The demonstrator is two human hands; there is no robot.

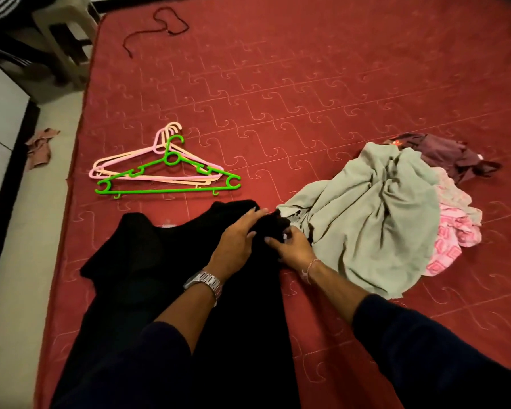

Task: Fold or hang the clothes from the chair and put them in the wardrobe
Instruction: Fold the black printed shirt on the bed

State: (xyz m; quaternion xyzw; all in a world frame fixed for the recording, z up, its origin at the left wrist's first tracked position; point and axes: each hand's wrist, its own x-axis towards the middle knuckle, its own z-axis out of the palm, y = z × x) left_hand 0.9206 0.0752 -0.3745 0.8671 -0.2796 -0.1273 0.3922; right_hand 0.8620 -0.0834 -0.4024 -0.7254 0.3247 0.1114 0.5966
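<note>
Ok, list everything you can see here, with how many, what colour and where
mattress: one, red, patterned, fills most of the view
black garment: one, spread flat at the near left of the mattress
hangers: a stack, one green on top of pink and peach ones, beyond the black garment
green cloth: one, pale green, crumpled, right of the black garment
pink cloth: one, patterned, under the green cloth's right edge
maroon garment: one, bunched, behind the pile
cord: one, dark, looped, far end of the mattress
chair: one, beige plastic, top left on the floor
rag: one, brownish pink, on the floor at left
left hand: fingers flat on the black garment, watch on wrist
right hand: pinching the black garment's edge, bracelet on wrist
</note>
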